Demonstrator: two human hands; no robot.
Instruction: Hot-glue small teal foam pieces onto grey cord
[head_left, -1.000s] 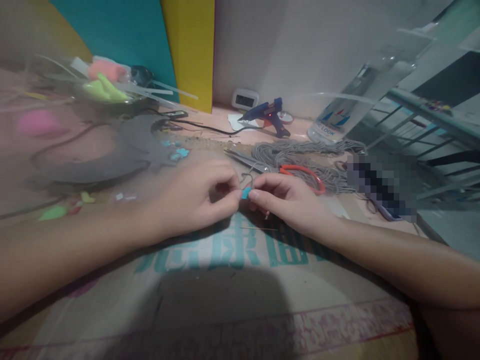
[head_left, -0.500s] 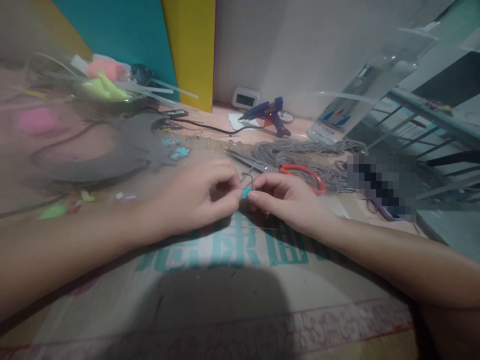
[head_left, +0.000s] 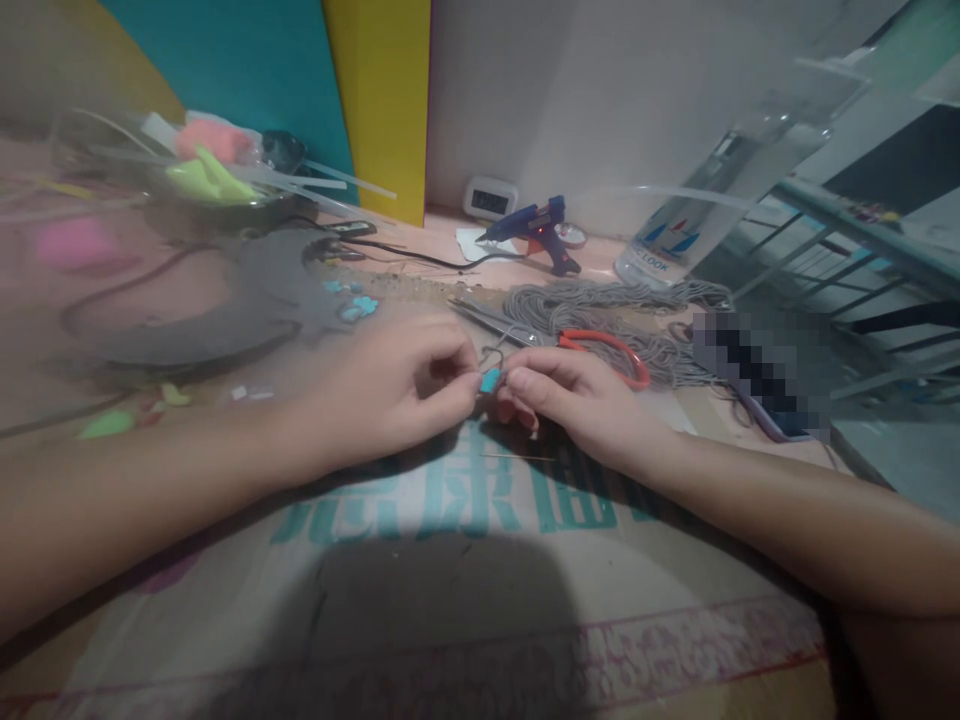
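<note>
Between my two hands is a small light-blue piece [head_left: 490,381], perhaps soft clay, with a loop of grey cord [head_left: 493,353] rising behind it. My left hand [head_left: 420,380] pinches its left side between thumb and forefinger. My right hand [head_left: 562,392] is closed at its right edge, thumb and fingertips together, other fingers curled below. Finer detail of the piece is too small to make out. On the cardboard just beneath lies a thin toothpick-like stick [head_left: 517,457]. Scissors with orange handles [head_left: 606,345] lie right behind my hands.
A bundle of grey cord [head_left: 622,300] lies behind the scissors. Farther back are a blue glue gun [head_left: 536,228], a small white digital clock [head_left: 490,198] and a clear bottle [head_left: 660,245]. Blue flower shapes [head_left: 360,307] lie back left. A phone [head_left: 772,390] sits at the right.
My right thumb and fingers have shifted slightly right, so more of the blue piece and of my lower right fingers shows. My left hand has moved a little left.
</note>
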